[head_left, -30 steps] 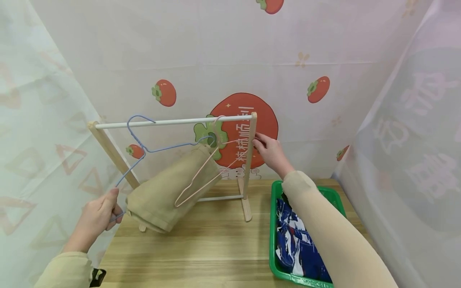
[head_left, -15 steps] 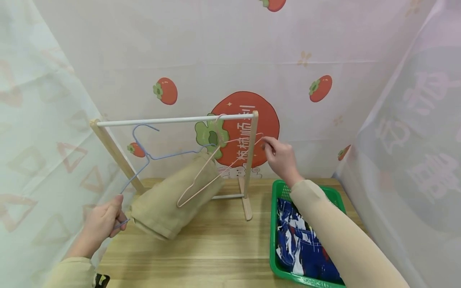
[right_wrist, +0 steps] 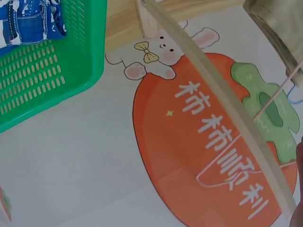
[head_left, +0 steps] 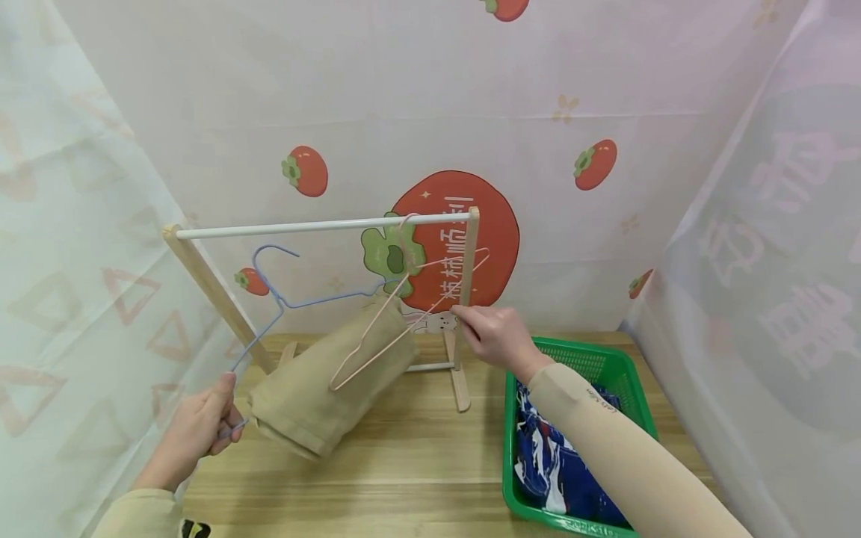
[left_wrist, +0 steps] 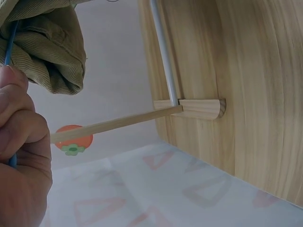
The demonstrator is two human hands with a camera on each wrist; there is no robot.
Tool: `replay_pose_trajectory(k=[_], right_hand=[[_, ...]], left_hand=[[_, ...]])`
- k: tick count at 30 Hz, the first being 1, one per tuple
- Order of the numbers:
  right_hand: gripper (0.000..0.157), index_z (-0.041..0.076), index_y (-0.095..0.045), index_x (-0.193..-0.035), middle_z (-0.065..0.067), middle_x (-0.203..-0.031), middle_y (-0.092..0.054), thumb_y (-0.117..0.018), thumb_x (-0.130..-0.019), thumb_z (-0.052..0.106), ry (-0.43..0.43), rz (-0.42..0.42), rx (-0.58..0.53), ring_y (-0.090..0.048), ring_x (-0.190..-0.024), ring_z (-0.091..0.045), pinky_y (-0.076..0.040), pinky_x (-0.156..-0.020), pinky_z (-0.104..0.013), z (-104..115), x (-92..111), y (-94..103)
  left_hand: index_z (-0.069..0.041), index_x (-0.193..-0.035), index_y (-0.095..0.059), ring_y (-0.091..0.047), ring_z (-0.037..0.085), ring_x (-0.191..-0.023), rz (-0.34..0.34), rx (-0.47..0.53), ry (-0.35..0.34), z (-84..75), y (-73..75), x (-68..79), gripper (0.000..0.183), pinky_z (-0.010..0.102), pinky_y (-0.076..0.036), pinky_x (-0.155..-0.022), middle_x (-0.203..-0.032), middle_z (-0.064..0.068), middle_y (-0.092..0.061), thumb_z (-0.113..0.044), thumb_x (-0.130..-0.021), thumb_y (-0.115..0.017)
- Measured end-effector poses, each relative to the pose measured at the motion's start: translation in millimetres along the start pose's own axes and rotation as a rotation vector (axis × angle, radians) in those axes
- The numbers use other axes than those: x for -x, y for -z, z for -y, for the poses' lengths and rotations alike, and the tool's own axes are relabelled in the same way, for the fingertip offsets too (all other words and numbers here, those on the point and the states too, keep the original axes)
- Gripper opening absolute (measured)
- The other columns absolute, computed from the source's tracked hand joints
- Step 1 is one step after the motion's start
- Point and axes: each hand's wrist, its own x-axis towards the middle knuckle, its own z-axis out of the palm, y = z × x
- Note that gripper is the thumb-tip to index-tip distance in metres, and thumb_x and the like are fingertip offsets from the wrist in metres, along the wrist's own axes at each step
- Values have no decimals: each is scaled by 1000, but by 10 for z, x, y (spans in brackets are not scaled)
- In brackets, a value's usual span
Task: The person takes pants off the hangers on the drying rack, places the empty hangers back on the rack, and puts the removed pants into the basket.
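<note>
My left hand (head_left: 198, 426) grips the lower left corner of a blue clothes hanger (head_left: 323, 300). Folded khaki trousers (head_left: 329, 373) hang draped over this hanger, hiding much of its lower bar. The hanger's hook appears below the white rail (head_left: 303, 226) of the drying rack, off it. In the left wrist view, the fingers curl round the blue wire beside the trousers (left_wrist: 52, 52). My right hand (head_left: 501, 336) is at the rack's right wooden post (head_left: 467, 276), fingers loosely bent, with nothing seen in it. Only a sliver of it shows in the right wrist view.
A pink clothes hanger (head_left: 363, 336) hangs from the rail's right part, in front of the trousers. On the right of the wooden table (head_left: 403, 478) stands a green basket (head_left: 511, 448) holding blue-and-white patterned clothing (head_left: 572, 478). Printed sheets enclose the back and sides.
The blue hanger and trousers have come down, its hook dropping from rail height to below it. My right hand has left the pink hanger's end, swinging right, then down and left.
</note>
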Motion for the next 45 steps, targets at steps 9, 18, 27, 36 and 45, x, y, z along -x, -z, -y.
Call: replay_pose_trajectory(k=[9,18,27,36,45], right_hand=[[33,8,-68,-125,-3,-96,-78,-70,-92,10,177,53,31,-72,-69,-13,-57,-55,-27,155,143,-165],[43,11,-63,-136,-3,-124,-73,-64,-93,11,393,189,16,-73,-104,-13,-61,-76,-26,584,305,-429],[45,8,-54,-147,-8,-145,-60,-47,-103,15,488,340,-17,-57,-134,-20,-44,-111,-31,949,451,-650],[50,5,-33,-159,-11,-163,-36,-35,-110,17,520,303,68,-38,-149,-26,-28,-123,-39,1057,573,-852],[88,9,-21,-163,-11,-169,-20,-72,-96,34,435,334,133,-22,-155,-30,-21,-126,-45,1161,629,-915]], left_hand=[[2,-73,-47,-47,11,-40,6,103,41,9,-43,-1,73,28,-43,-37,-64,13,-65,-57,-109,-24],[3,-74,-44,-47,10,-41,37,178,83,-7,-89,45,74,25,-41,-36,-65,14,-65,-60,-108,-27],[-2,-69,-38,-45,10,-39,53,257,93,2,-206,44,70,22,-36,-33,-61,14,-62,-59,-108,-31],[-6,-70,-36,-46,11,-38,119,298,99,-26,-329,67,67,20,-33,-33,-59,12,-61,-60,-108,-26],[-4,-70,-32,-45,10,-36,196,397,43,-45,-474,40,65,19,-30,-31,-55,10,-61,-55,-110,-25]])
